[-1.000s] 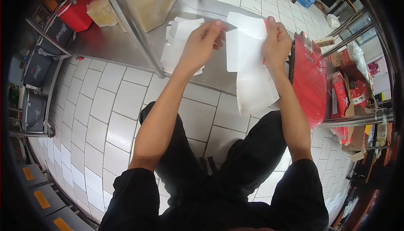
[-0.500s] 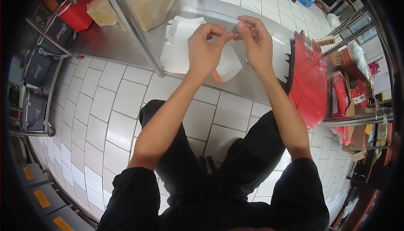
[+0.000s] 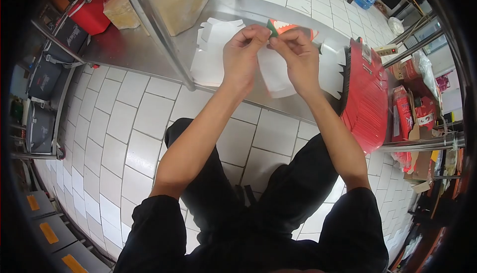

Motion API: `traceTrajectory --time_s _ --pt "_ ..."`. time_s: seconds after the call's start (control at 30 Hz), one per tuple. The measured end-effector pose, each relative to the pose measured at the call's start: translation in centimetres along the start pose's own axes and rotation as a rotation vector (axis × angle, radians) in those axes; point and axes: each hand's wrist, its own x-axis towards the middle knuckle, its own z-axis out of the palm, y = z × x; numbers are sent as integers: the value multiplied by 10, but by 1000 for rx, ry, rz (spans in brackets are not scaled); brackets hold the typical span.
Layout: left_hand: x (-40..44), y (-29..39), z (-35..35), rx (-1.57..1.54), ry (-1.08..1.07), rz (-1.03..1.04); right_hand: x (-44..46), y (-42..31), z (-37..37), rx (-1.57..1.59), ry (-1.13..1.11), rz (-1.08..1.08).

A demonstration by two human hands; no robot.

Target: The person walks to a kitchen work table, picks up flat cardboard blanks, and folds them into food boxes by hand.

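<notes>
Both hands meet over the metal shelf, pinching a folding carton (image 3: 278, 77) at its upper edge. The carton is thin card, white on one side, with orange and green print showing near the fingertips. My left hand (image 3: 244, 54) has thumb and forefinger closed at the green corner. Close beside it, my right hand (image 3: 298, 59) is closed with its thumb on the same edge; its fingers partly cover the card. Flat white card blanks (image 3: 211, 57) lie on the shelf to the left of my left hand. More white card (image 3: 332, 69) lies right of my right hand.
A stack of red sheets (image 3: 365, 99) stands at the shelf's right end. A metal post (image 3: 156, 32) rises at the left, before a large yellowish block (image 3: 184, 0). Red cooler (image 3: 92, 7) and grey bags (image 3: 47, 79) stand far left. The metal shelf (image 3: 134, 59) runs across.
The carton has turned in my fingers, bringing its orange and green printed part into sight at the top. My left fingers have closed further on the edge, and my right hand has come slightly lower.
</notes>
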Motion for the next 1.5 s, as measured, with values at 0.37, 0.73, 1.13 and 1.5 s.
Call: traceTrajectory --time_s 0.37,0.73,1.13,1.5 --pt "0 5 -2 371 -130 122 2 -10 -17 -60 -27 31" --pt "-7 -2 11 893 -286 930 9 -4 -35 266 -135 89" --pt "-5 10 1 558 -401 316 2 -3 -21 -51 -300 163" --pt "19 14 -19 909 207 575 -6 -29 10 -774 -10 -565"
